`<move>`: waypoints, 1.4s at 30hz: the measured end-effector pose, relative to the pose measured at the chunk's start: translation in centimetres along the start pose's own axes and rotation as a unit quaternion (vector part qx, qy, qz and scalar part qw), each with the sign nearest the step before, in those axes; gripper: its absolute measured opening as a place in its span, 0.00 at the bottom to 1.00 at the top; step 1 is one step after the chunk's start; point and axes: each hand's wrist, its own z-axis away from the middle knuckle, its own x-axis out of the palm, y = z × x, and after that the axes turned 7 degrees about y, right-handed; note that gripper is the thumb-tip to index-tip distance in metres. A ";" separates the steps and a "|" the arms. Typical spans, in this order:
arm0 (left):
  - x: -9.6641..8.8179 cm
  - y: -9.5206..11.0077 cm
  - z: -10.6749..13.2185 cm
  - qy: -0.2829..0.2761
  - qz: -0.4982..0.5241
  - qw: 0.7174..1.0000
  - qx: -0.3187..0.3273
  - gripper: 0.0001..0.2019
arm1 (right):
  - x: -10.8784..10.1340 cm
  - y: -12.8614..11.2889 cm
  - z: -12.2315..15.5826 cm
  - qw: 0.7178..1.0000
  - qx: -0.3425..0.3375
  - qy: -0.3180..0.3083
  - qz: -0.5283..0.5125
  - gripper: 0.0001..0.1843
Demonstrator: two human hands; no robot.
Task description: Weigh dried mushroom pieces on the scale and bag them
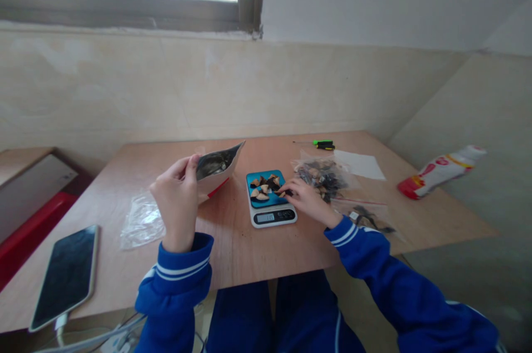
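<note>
My left hand (178, 192) grips the upper edge of a paper pouch (211, 182) with a silvery lining. The pouch is tilted, and its mouth gapes toward the right. Right of it a small white kitchen scale (272, 219) with a blue platform lies on the table. Several dark-skinned, pale-fleshed dried slices (262, 192) rest on that platform. Over its right edge, the fingers of my right hand (306, 198) pinch one dark slice; they partly hide it. The scale's display is lit, but its digits are hard to read.
Right of the scale lie a clear bag of dried slices (324, 173) and a flatter zip bag (368, 217). Behind are screwdrivers (324, 145) and white paper (361, 165). A tilted bottle (440, 173) is at right; crumpled plastic (142, 221) and a plugged-in phone (65, 275) are at left.
</note>
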 end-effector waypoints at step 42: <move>-0.1 0.4 0.5 -0.005 0.007 1.000 0.005 0.16 | 0.5 -3.1 3.8 0.975 -0.080 -0.044 0.204 0.13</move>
